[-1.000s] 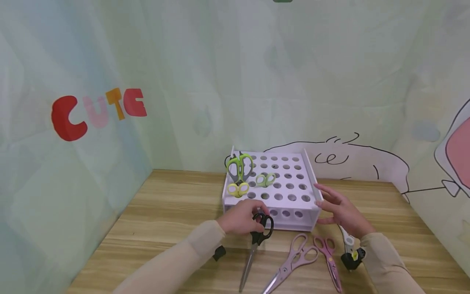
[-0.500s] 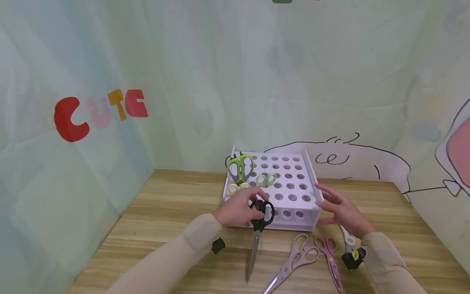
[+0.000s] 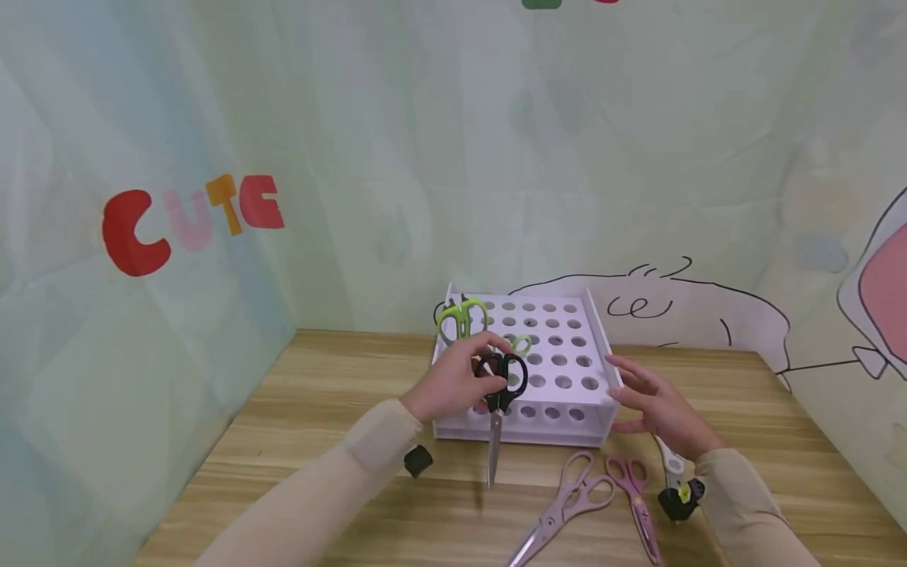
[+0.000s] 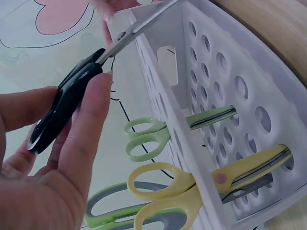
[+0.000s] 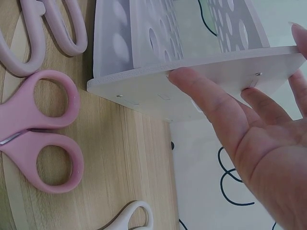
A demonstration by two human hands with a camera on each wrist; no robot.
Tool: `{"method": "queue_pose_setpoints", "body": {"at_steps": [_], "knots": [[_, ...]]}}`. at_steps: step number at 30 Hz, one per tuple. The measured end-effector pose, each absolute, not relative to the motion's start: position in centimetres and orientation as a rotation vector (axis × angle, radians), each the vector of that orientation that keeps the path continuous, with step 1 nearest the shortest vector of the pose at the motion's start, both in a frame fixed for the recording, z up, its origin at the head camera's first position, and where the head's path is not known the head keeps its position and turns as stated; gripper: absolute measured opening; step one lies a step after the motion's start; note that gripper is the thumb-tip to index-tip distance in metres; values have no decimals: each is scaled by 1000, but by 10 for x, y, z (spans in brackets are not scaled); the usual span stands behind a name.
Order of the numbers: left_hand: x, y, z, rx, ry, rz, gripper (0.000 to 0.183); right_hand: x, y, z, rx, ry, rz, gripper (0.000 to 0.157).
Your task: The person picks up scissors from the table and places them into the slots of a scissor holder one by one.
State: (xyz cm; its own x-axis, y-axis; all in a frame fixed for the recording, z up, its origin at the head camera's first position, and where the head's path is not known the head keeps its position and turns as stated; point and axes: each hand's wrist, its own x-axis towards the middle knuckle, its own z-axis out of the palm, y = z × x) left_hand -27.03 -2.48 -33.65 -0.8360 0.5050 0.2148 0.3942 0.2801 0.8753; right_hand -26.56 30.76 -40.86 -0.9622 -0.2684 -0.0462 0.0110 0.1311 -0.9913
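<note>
My left hand [image 3: 453, 380] pinches a pair of black-handled scissors [image 3: 502, 382] by the handles, blades pointing down, in front of the white rack [image 3: 563, 396] with rows of round holes. The left wrist view shows the thumb and fingers around the black handle. Fingers of my right hand [image 3: 659, 405] rest against the rack's right side panel; in the right wrist view they lie extended along it. Yellow scissors [image 4: 168, 191], light green scissors [image 4: 148, 139] and green-and-grey scissors [image 3: 462, 319] stand in rack holes. The left hand hides the yellow pair in the head view.
On the wooden table [image 3: 319, 457] in front of the rack lie large mauve scissors [image 3: 567, 500] and smaller pink scissors [image 3: 635, 500]. White-handled scissors [image 3: 673, 465] lie partly behind the right wrist. A fabric backdrop [image 3: 383, 236] rises behind the table.
My left hand has lifted the black-handled scissors up and toward the rack's front edge, and their blades have come off the table. The right hand stays at the rack's side.
</note>
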Motion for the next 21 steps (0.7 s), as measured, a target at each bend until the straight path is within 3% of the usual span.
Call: {"method": "queue_pose_setpoints", "body": {"at_steps": [21], "knots": [[-281, -26, -303, 910, 2469, 1870, 38, -265, 307, -409, -259, 2205, -1925, 69]]}}
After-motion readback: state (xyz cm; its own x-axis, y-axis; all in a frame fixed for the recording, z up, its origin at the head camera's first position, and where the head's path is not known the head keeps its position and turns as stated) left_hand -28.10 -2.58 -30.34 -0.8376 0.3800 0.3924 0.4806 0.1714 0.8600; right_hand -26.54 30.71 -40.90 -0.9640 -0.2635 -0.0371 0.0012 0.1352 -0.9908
